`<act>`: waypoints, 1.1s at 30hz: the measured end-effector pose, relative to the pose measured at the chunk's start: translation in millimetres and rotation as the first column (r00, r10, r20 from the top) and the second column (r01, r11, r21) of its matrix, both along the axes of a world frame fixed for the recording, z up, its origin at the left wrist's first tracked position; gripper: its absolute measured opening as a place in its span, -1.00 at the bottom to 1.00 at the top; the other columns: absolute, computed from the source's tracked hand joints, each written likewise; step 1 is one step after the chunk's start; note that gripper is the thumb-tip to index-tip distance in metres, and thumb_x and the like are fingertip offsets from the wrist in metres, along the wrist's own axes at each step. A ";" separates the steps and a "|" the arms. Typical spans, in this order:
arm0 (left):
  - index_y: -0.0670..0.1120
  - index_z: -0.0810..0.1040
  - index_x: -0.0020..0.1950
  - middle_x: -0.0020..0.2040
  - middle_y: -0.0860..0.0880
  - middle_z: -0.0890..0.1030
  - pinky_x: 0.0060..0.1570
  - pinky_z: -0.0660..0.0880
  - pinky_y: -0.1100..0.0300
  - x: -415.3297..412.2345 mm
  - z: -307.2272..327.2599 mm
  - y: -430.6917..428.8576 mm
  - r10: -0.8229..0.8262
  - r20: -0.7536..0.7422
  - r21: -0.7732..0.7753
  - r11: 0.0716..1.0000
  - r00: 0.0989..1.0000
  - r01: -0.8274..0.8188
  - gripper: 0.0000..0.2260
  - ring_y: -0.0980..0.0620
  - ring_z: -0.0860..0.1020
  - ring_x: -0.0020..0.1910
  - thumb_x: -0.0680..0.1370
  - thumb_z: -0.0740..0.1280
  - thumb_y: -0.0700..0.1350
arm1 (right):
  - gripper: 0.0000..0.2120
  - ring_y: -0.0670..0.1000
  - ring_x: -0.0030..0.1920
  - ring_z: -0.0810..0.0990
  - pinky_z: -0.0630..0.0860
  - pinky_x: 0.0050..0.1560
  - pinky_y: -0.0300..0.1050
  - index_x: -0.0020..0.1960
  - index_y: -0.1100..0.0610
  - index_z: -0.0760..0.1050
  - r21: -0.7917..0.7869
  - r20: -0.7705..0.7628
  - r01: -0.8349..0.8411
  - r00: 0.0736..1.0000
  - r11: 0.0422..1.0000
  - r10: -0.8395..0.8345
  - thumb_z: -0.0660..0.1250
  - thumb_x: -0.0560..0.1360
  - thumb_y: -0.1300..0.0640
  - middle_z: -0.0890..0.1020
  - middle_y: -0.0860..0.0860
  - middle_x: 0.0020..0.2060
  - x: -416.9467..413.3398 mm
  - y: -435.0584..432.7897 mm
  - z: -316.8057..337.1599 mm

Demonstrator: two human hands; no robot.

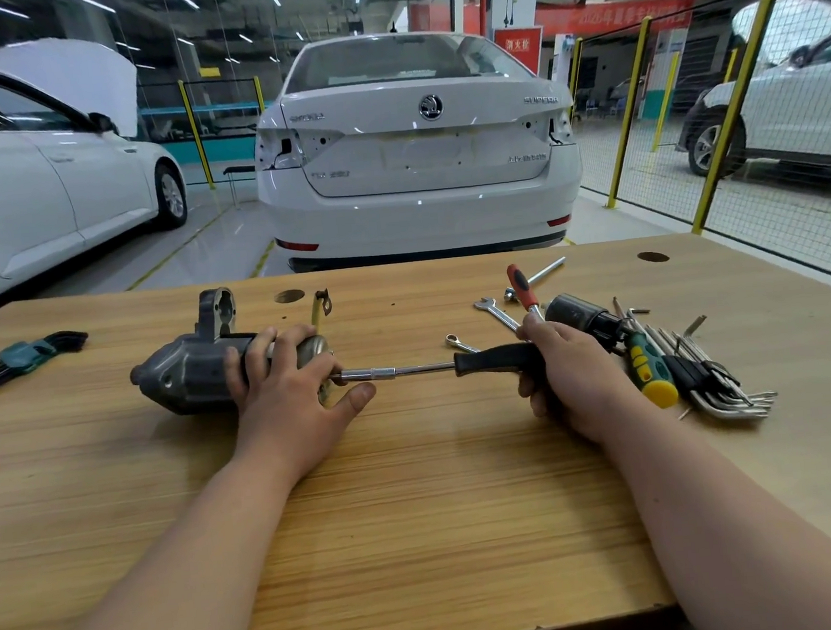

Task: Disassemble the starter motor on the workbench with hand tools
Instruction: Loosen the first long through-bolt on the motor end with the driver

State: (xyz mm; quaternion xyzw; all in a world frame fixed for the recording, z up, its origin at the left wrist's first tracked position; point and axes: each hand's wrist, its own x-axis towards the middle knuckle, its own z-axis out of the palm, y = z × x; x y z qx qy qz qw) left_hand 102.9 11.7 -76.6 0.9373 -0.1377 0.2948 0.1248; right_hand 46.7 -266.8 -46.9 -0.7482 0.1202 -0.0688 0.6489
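The grey starter motor [182, 370] lies on its side on the wooden workbench [420, 505], left of centre. My left hand [288, 381] grips its round rear end, fingers curled over the top. My right hand [569, 376] holds the black handle of a socket driver [493, 359]. Its chrome shaft [393, 371] runs level to the left and meets the motor's end cap, where my left hand hides the tip.
A black solenoid cylinder [579, 313], a red-handled ratchet [522, 288], spanners [496, 310], a green-yellow screwdriver [649, 369] and loose hex keys [721, 388] lie at the right. A hex key set [20, 357] lies far left. A small metal bracket [322, 303] lies behind the motor. A white car [414, 149] stands beyond the bench.
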 end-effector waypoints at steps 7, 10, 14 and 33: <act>0.23 0.46 0.17 0.42 0.08 0.23 0.36 -0.39 0.03 0.7 -1.3 0.3 -0.007 0.006 0.006 1.000 1.000 0.007 -0.59 -0.01 -0.07 0.46 0.40 0.25 0.37 | -0.86 -0.01 -0.42 0.55 0.52 -0.39 -0.12 0.13 0.11 0.51 0.196 0.012 -0.056 0.998 0.979 0.055 0.30 0.61 0.09 0.61 0.14 -0.25 -0.8 -1.7 -1.5; 0.18 0.28 0.37 0.42 0.09 0.24 0.37 -0.39 0.07 -1.4 0.8 0.5 -0.025 0.004 -0.040 0.999 1.000 0.025 -0.42 0.02 -0.05 0.47 0.40 0.32 0.30 | -0.84 -0.01 -0.38 0.56 0.53 -0.36 -0.14 0.17 0.14 0.48 0.243 0.003 -0.094 0.995 0.965 0.096 0.31 0.60 0.17 0.60 0.16 -0.19 -1.8 -3.3 -0.2; 0.15 0.20 0.42 0.43 0.07 0.27 0.34 -0.43 0.13 -2.9 1.8 0.3 -0.039 0.025 -0.068 0.997 0.999 0.040 -0.34 0.01 -0.03 0.48 0.40 0.37 0.23 | -0.61 0.00 -0.30 0.55 0.52 -0.32 -0.14 0.33 0.08 0.39 0.315 0.033 -0.135 0.991 0.939 0.131 0.27 0.55 0.35 0.55 0.19 -0.05 -2.6 -6.2 0.3; 0.23 0.33 0.32 0.41 0.11 0.22 0.33 -0.45 0.09 -1.8 2.8 -1.8 -0.006 0.016 0.014 1.000 1.000 0.006 -0.49 0.00 -0.06 0.47 0.41 0.31 0.29 | -0.86 0.04 -0.41 0.63 0.56 -0.36 -0.10 0.09 0.03 0.52 0.062 0.068 -0.012 0.998 0.998 0.008 0.31 0.61 -0.01 0.64 0.05 -0.40 -6.3 3.2 0.6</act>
